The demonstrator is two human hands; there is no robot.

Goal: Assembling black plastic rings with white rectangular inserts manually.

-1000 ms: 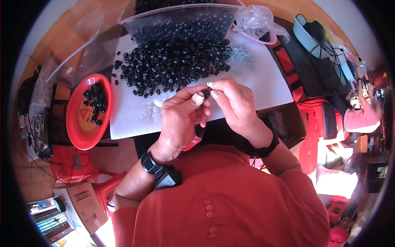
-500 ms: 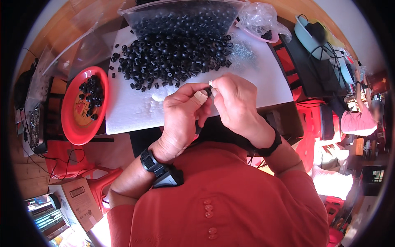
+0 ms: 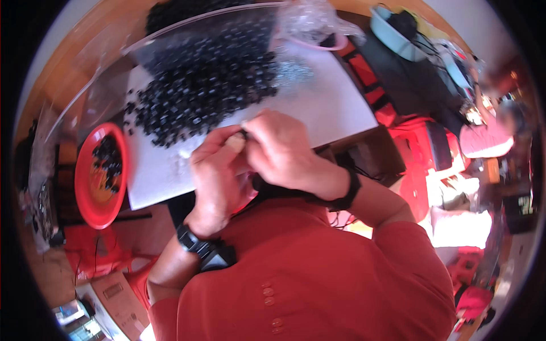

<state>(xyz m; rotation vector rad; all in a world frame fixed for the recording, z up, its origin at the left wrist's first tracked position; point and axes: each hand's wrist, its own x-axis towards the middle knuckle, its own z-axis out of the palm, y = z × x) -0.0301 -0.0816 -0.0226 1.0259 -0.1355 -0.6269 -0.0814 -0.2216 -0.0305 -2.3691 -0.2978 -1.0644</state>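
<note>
My left hand (image 3: 215, 170) and my right hand (image 3: 278, 149) meet fingertip to fingertip above the near edge of a white sheet (image 3: 335, 102). Between the fingertips is a small black part (image 3: 243, 135), pinched by both hands; its shape is mostly hidden. Just beyond my hands a large heap of small black parts (image 3: 199, 94) lies on the sheet. A black watch sits on my left wrist, a black band on my right.
A red bowl (image 3: 85, 187) holding several black parts stands at the left. A clear plastic bag (image 3: 222, 23) of black parts lies behind the heap. Clear wrapping (image 3: 310, 20) is at the back. Red stools and a seated person (image 3: 483, 142) are at the right.
My joined hands have stayed together at the sheet's near edge, fingers shifting slightly around the small part. The view has tilted a little.
</note>
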